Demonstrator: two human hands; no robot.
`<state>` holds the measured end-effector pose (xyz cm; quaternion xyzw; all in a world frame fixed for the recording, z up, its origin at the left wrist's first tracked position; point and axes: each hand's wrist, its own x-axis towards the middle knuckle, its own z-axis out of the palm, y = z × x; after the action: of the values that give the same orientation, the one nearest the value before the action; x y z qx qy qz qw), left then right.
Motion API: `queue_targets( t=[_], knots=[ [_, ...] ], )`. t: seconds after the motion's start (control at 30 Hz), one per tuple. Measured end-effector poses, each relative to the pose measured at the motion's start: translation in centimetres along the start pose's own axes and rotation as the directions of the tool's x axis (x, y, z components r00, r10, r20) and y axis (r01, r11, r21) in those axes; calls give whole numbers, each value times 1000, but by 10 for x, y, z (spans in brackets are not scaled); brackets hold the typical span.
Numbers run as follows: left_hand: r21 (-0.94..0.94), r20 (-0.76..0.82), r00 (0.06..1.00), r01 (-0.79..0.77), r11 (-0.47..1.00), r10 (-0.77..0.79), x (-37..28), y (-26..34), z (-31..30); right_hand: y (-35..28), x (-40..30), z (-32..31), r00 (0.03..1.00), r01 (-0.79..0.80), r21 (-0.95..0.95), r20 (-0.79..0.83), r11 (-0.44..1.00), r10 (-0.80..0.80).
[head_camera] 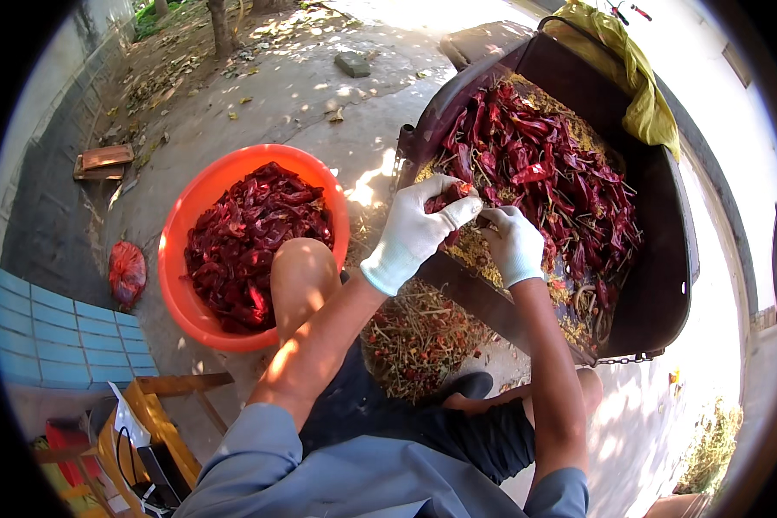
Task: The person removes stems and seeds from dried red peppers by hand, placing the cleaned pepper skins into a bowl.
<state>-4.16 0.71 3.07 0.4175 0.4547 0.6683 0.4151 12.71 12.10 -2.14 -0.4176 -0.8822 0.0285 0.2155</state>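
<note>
In a white knitted glove, my left hand [417, 226] grips a dried red chili pepper [452, 195] over the near edge of a dark metal cart bed. Close against it, my right hand [511, 243], also gloved, has its fingertips pinched near the pepper's end; what they pinch is too small to tell. The cart bed [654, 259] holds a heap of whole dried red chilies [550, 168] with stems, over loose yellow seeds [479, 259]. Left of my knee, an orange plastic basin [175, 285] holds many dark red chili pods [252, 226].
Chili stems and scraps [427, 343] are piled on the ground between my feet. A yellow-green cloth [647, 97] hangs over the cart's far rim. A red plastic bag [127, 273], bricks [107, 158] and a wooden stool [162, 427] stand at the left.
</note>
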Motion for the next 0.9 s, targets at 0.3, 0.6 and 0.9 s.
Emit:
queue_targets(
  t=[0.3,0.6,0.9],
  knots=[
    [427,279,928,-352,833,249,2,-18,13,-34,-42,-61,945,-274,873,167,402,282],
    [544,337,920,-363,757,199,-8,-29,23,-57,-69,-83,941,-205,814,12,543,337],
    [557,437,874,-450,698,214,-12,-32,20,-54,-74,-79,947,-137,657,-134,742,293]
  ],
)
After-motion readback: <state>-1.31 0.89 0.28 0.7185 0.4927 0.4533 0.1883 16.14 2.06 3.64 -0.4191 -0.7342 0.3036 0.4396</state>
